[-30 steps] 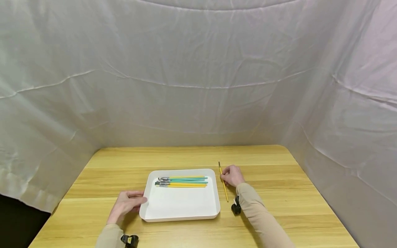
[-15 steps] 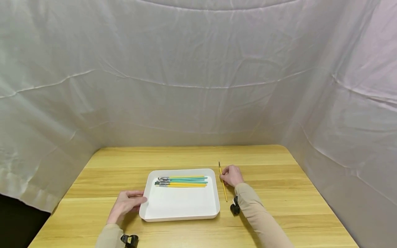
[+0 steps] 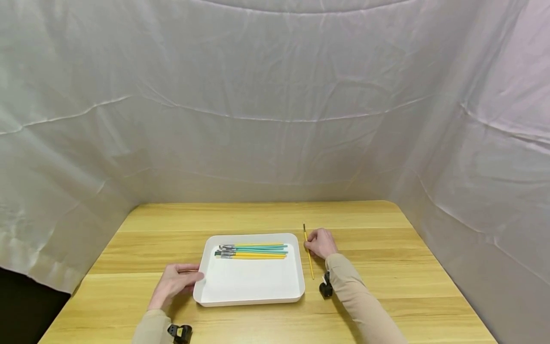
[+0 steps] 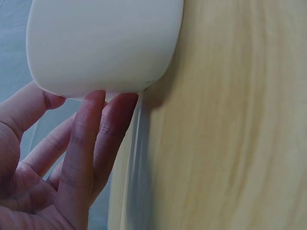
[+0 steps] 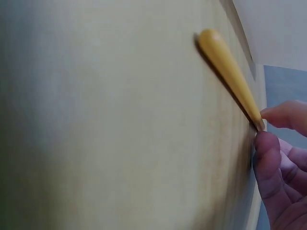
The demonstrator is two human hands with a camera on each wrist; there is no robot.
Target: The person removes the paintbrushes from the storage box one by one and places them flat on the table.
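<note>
Our left hand (image 3: 174, 283): bare, no glove, no ring visible. Behind its wrist, beige long sleeve (image 3: 151, 328), cuff snug. Small black camera unit (image 3: 180, 333) strapped just behind that cuff, yellow mark on its face. Our right hand (image 3: 321, 242): bare too. Behind it, matching beige sleeve (image 3: 358, 301), soft folds along forearm. Second black camera unit (image 3: 325, 288) beside right cuff, on inner side.

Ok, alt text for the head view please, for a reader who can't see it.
A person's right hand pinches a thin yellow paintbrush lying on a wooden table, just right of a white tray. The left hand touches the tray's left edge; teal and yellow brushes lie side by side along its far end. Wrinkled white fabric surrounds the table.
</note>
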